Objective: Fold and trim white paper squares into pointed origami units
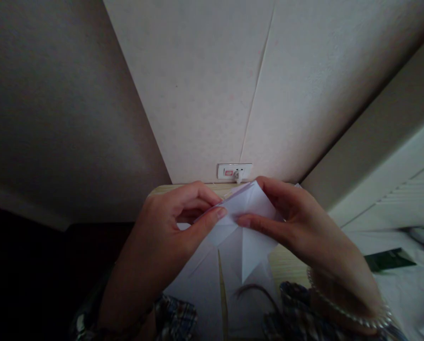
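Note:
A folded white sheet of paper (256,246) is held up between both hands, with creases meeting near its middle and one pointed corner hanging down. My left hand (183,213) pinches its left edge, the thumb lying on the near face and the fingers behind. On the other side, my right hand (286,213) grips the paper with its thumb pressed on the front near the centre crease; its fingers reach over the far side and are partly hidden. Below, white paper sheets (201,293) lie on the light wooden table (286,267).
A wall socket (234,171) with a white plug in it sits just behind the table's far edge. On the right, a dark green packet (391,259) and a dark looped object (423,234) rest on a white cloth-like surface. Walls stand close at the back and left.

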Demonstrator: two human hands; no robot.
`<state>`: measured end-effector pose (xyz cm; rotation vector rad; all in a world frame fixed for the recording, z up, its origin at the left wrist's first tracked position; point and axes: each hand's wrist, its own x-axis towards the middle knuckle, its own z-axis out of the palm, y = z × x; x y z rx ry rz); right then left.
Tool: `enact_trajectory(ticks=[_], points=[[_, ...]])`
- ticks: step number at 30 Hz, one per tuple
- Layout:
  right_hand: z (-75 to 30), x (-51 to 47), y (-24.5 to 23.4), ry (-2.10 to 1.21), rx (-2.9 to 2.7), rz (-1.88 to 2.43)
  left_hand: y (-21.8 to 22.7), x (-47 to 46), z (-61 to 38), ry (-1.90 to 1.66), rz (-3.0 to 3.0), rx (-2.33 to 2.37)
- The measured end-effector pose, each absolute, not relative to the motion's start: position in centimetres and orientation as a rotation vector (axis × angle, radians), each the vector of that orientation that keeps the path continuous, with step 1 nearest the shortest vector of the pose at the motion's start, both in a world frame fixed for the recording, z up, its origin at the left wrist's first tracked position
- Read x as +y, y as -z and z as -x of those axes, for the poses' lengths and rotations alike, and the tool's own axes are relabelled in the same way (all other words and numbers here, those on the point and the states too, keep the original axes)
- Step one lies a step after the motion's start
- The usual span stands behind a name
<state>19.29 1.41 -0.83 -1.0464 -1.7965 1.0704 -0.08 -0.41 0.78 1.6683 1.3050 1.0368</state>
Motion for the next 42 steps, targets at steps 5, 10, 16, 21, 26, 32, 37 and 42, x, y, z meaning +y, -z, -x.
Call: enact_trajectory(ticks=[5, 10, 16, 21, 26, 32, 37, 42], points=[[-19.28, 1.2, 0.54, -1.069, -1.766, 1.119, -0.82, -0.31, 0.38, -0.995, -1.654, 1.248], [-19.13, 1.24, 0.51, -1.044, -1.781, 1.145, -0.6, -0.04, 0.37, -0.969, -1.656, 1.228], [-19.02, 1.17, 0.53, -1.004, -1.806, 1.11, -0.91, -0.07, 0.18, -0.945, -1.72, 1.231], [-18.79, 1.08, 0.37, -0.96, -1.846, 1.118, -1.09, -0.14, 0.23, -0.93, -1.699, 1.25], [-18.98, 1.14, 0.56, -0.983, -1.775, 1.149, -0.81, -0.2, 0.15, -0.988, -1.642, 1.242], [-19.6, 1.06, 0.56, -1.093, -1.685, 1.147, -0.67, -0.26, 0.37, -1.063, -1.579, 1.246], [-19.51, 0.96, 0.23, -1.245, -1.629, 1.11, -0.81, -0.17, 0.44, -1.056, -1.56, 1.243], [-19.65, 0.99, 0.26, -1.198, -1.692, 1.109, -1.0, -0.2, 0.24, -1.034, -1.599, 1.252]])
